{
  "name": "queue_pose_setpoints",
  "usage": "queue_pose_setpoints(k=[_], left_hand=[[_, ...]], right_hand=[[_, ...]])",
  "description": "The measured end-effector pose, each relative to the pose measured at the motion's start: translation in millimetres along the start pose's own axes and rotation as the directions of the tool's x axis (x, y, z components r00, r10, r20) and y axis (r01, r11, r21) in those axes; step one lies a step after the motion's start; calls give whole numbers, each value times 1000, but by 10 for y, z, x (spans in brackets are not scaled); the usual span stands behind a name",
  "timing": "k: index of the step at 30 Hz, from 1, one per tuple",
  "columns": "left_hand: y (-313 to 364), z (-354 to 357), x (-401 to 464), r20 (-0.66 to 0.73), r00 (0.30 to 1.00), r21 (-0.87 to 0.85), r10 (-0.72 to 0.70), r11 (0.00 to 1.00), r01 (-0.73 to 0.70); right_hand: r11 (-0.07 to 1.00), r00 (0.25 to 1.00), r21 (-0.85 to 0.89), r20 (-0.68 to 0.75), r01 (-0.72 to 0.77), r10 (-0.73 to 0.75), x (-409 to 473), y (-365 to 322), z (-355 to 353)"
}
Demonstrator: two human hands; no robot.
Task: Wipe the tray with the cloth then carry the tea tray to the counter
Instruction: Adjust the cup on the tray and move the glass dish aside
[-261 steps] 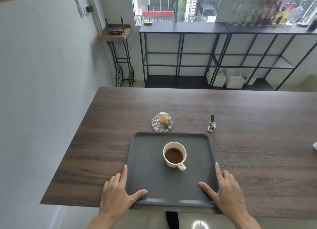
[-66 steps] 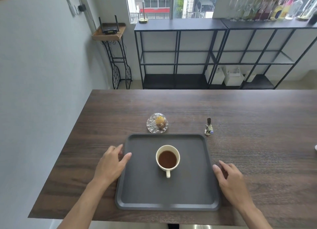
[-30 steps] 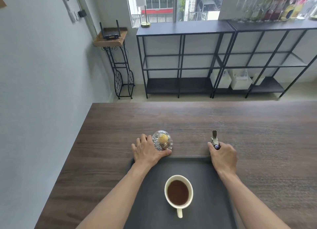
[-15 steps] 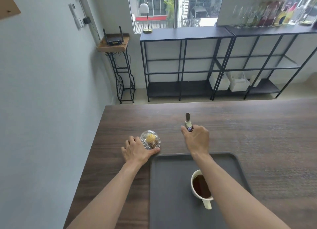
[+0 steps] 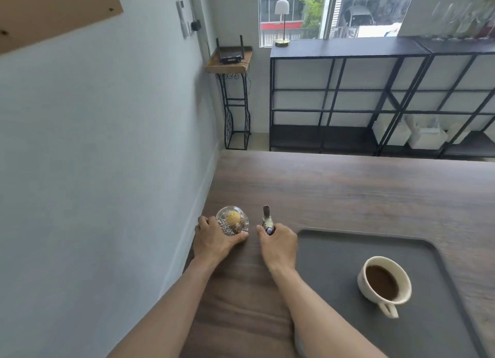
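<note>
**Q:** So how far along is it?

**A:** Early, I reckon. Tray point(image 5: 348, 290) sits on the table point(image 5: 375, 191), no cloth visible, long side running away from the viewer, cup point(image 5: 384, 280) on it. Left hand point(image 5: 214, 240) cups a glass dish point(image 5: 232, 221); right hand point(image 5: 280, 244) pinches a small figurine point(image 5: 267, 219).

- The left hand point(image 5: 214, 241) cupped a small glass dish point(image 5: 232, 221) holding a yellow morsel, near the left edge of the dark wooden table point(image 5: 361, 194).
- The right hand point(image 5: 278, 244) gripped a small figurine-like object point(image 5: 267, 221), just beside the dish.
- A grey tray point(image 5: 334, 250) lay to the right, carrying a white cup point(image 5: 384, 280) of dark drink.
- Black metal shelving point(image 5: 348, 98) stood beyond.
</note>
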State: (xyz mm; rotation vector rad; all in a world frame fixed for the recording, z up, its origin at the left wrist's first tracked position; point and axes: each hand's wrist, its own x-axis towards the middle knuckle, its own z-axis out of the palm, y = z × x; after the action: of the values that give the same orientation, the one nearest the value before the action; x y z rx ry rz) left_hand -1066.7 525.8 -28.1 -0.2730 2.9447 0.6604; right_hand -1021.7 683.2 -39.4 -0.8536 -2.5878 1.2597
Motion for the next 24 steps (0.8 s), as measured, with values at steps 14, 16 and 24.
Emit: queue_pose_setpoints(k=[14,16,24], left_hand=[[-455,-31,-45,4,1000,-85,9,996,-9],[-454,-23,-38,8,1000,-81,13,997,-13],[-455,-19,-54,21,1000,-84,20,996,-18]], right_hand=[[985,992,124,-23,-117,121,-405,-200,614],[983,991,137,-29,-123,128,-421,-208,624],[982,989,137,-52,-128,136,-493,-256,651]])
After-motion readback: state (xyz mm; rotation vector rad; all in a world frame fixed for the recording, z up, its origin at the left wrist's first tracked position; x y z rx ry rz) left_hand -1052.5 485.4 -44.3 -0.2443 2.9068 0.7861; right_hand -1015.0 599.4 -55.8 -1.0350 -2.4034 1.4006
